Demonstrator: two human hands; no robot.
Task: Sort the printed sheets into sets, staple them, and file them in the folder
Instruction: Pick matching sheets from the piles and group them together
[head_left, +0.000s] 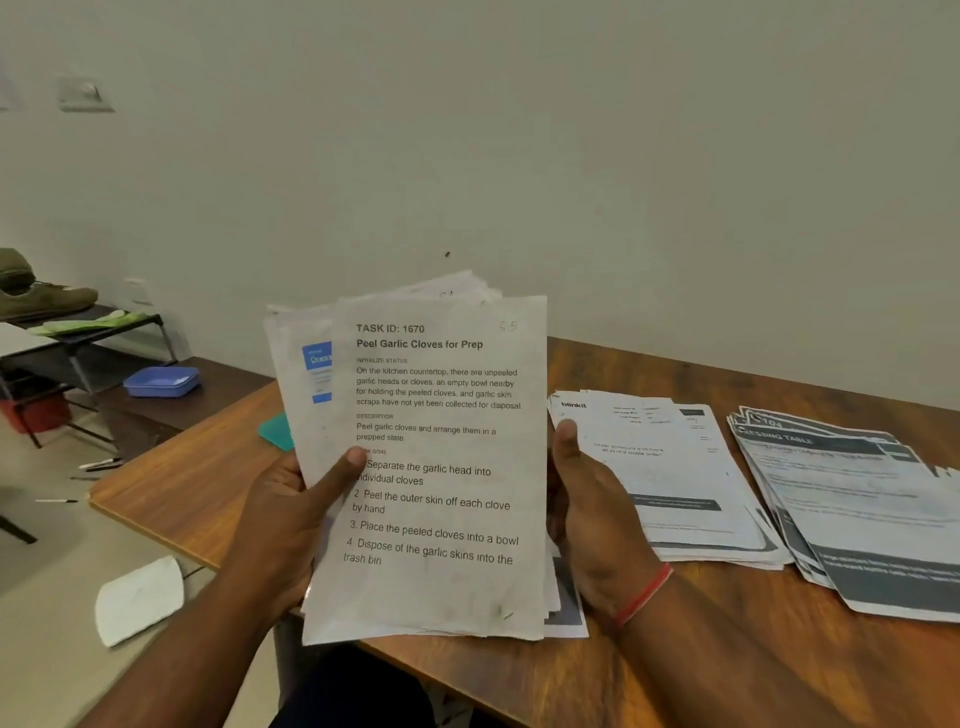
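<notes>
I hold a fanned stack of printed sheets (441, 587) upright above the wooden table (208, 467). The top sheet reads "TASK ID: 1670 Peel Garlic Cloves for Prep". My left hand (288, 525) grips the stack's left edge, thumb pressed across the front page. My right hand (592, 514) holds the right edge, thumb up along the paper; a red thread circles that wrist. On the table to the right lie two sorted piles: a "blinkit" pile (670, 467) and a dark-banded "Dressing Table" pile (857, 499). A teal item (275, 431) peeks out behind the held stack.
The table's left corner juts toward the floor, where a white cloth or paper (137, 597) and pens (98, 463) lie. A blue tray (162, 381) sits on a low dark bench at left, beside a metal rack holding shoes (47, 296). A plain wall stands behind.
</notes>
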